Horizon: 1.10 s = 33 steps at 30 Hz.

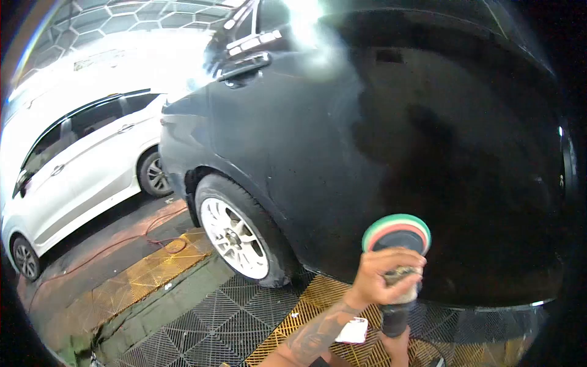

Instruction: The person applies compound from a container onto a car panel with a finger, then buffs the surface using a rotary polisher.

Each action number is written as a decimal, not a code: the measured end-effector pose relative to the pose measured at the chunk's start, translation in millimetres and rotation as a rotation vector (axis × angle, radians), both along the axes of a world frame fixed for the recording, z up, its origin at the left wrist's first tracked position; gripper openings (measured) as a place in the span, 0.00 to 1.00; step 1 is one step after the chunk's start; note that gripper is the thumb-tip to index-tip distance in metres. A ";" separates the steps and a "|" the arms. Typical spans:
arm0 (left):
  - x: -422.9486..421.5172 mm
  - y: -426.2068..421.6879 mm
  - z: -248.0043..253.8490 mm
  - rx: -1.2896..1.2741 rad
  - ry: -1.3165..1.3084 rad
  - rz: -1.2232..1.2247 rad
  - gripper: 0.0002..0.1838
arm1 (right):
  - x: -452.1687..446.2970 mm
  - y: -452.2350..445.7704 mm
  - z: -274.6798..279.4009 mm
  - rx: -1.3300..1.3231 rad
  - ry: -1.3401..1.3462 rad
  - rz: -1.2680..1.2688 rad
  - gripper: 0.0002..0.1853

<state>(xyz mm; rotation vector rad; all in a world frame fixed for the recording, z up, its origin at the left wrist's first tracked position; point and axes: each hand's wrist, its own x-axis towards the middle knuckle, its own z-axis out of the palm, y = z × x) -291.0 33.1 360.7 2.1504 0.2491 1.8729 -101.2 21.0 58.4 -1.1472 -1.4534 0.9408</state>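
Curling around the head of a black, thick-barrelled handheld polisher [395,315], the left hand's [392,275] fingers are gripping it, probably for steering; the right hand [397,344] is meeting the rear end, its fingers too hidden to tell. A round, green-edged foam pad [396,222] is facing a glossy black car's [318,147] lower side, contact unclear. Beyond, a white-spoked wheel [232,237] is resting on black-and-yellow plastic grid flooring [220,315]; a white car [92,156] is standing farther left.

At six o'clock, a dark, shaded tattoo [310,340] marked the left forearm [335,318]. Toward five o'clock, the left hand [380,276] and right hand [397,340] were bare.
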 end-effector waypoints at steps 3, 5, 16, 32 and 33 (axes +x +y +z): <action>-31.7 0.8 5.2 0.007 0.036 0.139 0.13 | -25.7 -7.8 28.0 0.082 -0.020 -0.204 0.30; -47.9 6.0 4.5 -0.001 -0.023 0.134 0.12 | -32.0 1.0 20.6 0.025 -0.241 -0.271 0.29; -57.2 6.9 -16.1 0.015 -0.158 0.121 0.10 | -41.3 -10.9 58.9 0.057 -0.158 -0.060 0.31; 129.2 -6.3 -12.9 0.031 0.105 -0.129 0.12 | 44.0 -45.0 18.9 0.012 0.230 -0.197 0.16; 129.0 -7.2 -10.6 0.031 0.115 -0.125 0.12 | 46.6 -45.3 21.4 -0.018 0.140 -0.205 0.16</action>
